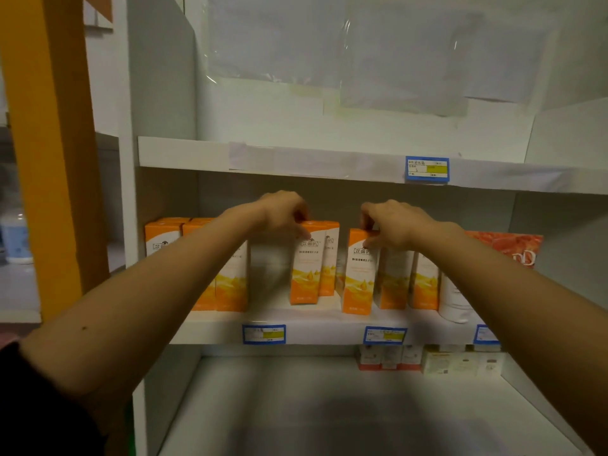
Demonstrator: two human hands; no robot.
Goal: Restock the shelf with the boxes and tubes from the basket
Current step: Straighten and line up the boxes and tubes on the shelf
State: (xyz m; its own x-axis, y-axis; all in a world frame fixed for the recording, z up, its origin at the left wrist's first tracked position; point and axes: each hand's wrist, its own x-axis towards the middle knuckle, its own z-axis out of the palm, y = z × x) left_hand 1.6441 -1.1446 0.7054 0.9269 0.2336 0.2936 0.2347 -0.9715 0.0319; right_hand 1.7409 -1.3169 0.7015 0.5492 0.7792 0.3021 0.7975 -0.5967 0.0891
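Observation:
Several tall orange-and-white boxes stand in a row on the middle shelf [296, 332] of a white unit. My left hand [283, 209] pinches the top of one orange box [304, 268] near the middle, which stands beside another box of the same kind. My right hand [391, 222] grips the top of a second orange box [358, 274] just to the right, which stands slightly forward of the row. More orange boxes [164, 238] stand at the left end, partly hidden by my left forearm. No basket is in view.
A white tube [454, 301] and a red-orange box [513, 248] stand at the right end of the middle shelf. Small boxes [427, 358] line the back right of the lower shelf. Blue price tags [427, 169] mark the shelf edges. An orange post [49, 143] rises at left.

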